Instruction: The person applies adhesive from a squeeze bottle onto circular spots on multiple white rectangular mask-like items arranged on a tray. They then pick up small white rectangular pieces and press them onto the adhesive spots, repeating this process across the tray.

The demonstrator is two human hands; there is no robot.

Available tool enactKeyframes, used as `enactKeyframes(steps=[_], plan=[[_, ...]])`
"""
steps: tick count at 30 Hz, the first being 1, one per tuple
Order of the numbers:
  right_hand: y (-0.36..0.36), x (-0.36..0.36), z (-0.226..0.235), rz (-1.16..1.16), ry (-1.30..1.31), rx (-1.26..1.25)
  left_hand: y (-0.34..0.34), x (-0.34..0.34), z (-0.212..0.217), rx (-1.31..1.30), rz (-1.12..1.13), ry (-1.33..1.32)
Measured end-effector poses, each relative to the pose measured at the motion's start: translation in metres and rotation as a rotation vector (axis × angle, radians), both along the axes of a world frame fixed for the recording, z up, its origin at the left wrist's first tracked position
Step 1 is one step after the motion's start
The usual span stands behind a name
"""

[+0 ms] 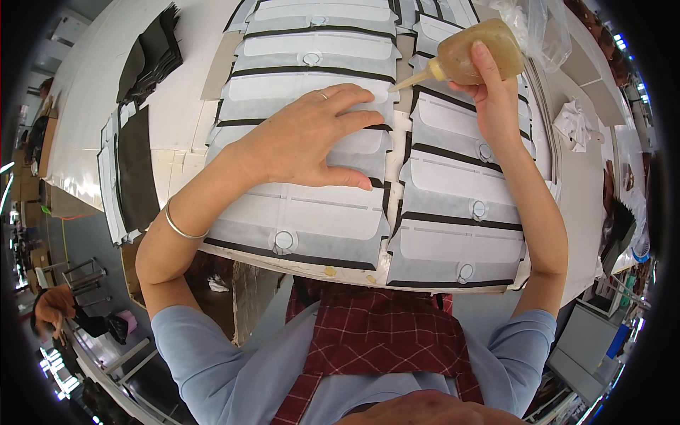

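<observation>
My right hand (489,92) grips a squeeze bottle (482,51) of yellowish, cloudy liquid, tilted on its side. Its narrow nozzle points left, with the tip at the right edge of a white panel in the left column. Flat over that column lies my left hand (312,134), fingers spread and pointing right, holding nothing. Beneath it are overlapping white and grey panels (304,205) with black edges and a round disc on each. A second column of similar panels (460,241) runs alongside, under my right forearm.
On the left of the white table (191,42) lie a fanned stack of black pieces (150,57) and a pile with a black top sheet (138,170). Clear plastic bags (542,32) and a crumpled white cloth (575,124) sit on the right. Another person (55,308) is at far left.
</observation>
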State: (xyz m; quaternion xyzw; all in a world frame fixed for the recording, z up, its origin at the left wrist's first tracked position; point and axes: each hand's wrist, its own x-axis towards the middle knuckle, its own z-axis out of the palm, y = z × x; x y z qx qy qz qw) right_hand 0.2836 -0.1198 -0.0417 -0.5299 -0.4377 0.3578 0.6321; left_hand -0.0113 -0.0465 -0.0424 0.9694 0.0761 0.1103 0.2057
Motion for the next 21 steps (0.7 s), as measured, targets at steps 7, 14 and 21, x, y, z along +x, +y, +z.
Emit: enactKeyframes(steps=[7,14,21], plan=[[-0.009,-0.002,0.003,0.041,0.003,-0.038,-0.001,0.0,0.001,0.01,0.01,0.011],[-0.017,-0.002,0.002,0.069,0.018,-0.092,-0.001,0.0,0.0,0.019,0.012,0.004],[-0.026,0.006,0.009,0.169,0.49,-0.063,-0.001,-0.001,-0.002,0.033,0.01,0.001]])
